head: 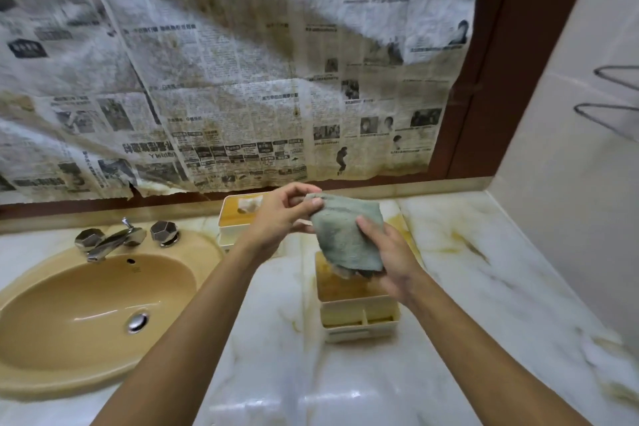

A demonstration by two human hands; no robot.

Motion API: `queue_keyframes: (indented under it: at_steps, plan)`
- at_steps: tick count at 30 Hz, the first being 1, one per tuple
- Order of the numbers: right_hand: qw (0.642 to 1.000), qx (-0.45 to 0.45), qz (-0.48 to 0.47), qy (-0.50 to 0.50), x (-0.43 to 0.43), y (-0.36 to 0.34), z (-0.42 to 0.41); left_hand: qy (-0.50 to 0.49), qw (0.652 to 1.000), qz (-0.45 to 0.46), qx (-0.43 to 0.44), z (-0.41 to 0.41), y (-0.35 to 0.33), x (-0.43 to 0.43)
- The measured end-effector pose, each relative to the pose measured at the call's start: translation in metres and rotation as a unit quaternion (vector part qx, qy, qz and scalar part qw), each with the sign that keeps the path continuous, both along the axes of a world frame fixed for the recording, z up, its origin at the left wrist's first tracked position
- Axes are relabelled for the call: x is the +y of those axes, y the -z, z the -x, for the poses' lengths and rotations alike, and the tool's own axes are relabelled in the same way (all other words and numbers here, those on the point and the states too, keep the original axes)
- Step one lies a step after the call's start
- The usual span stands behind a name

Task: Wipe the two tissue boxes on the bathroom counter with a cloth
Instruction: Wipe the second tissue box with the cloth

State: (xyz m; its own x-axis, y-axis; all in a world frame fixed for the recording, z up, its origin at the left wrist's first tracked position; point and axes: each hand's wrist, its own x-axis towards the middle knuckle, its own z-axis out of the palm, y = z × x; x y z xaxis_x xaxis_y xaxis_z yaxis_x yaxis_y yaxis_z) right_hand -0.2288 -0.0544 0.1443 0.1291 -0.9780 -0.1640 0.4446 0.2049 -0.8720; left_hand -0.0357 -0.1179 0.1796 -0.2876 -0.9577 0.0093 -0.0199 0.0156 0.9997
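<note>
A grey-green cloth (pixel 345 235) hangs in the air between both hands, above the counter. My left hand (pixel 281 214) pinches its top left corner. My right hand (pixel 390 256) grips its lower right side, thumb on the front. Under the cloth stands the near tissue box (pixel 356 315), cream with a yellowish top and small front compartments. The far tissue box (pixel 235 214), cream with a tissue poking out, sits by the back wall, partly hidden by my left wrist.
A tan sink (pixel 93 308) with a chrome tap (pixel 114 239) fills the left. The marble counter (pixel 484 287) stretches right to a tiled wall. Newspaper (pixel 242 73) covers the mirror behind. Wire hooks (pixel 612 93) stick out at the right.
</note>
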Motion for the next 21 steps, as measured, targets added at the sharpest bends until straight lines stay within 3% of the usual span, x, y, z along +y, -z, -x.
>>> queue_keyframes:
  at_steps: [3,10,15,17,21]
  plan:
    - [0.997,0.072,-0.014,-0.028,0.001,-0.007,0.03,-0.004,1.0,-0.011,-0.01,0.019,0.009,0.003]
    - [0.994,0.087,-0.042,-0.055,0.001,-0.023,0.091,0.017,0.997,-0.05,-0.059,0.048,0.028,0.008]
    - [0.991,0.117,-0.068,0.011,-0.005,-0.013,0.127,-0.041,0.983,-0.01,-0.179,0.061,0.049,0.011]
    - [0.988,0.121,-0.081,0.05,-0.004,-0.006,0.139,-0.057,0.953,0.079,-0.288,0.071,0.059,0.013]
    - [0.982,0.115,-0.109,0.106,0.003,0.023,0.151,-0.007,0.825,0.263,-0.501,0.09,0.087,0.022]
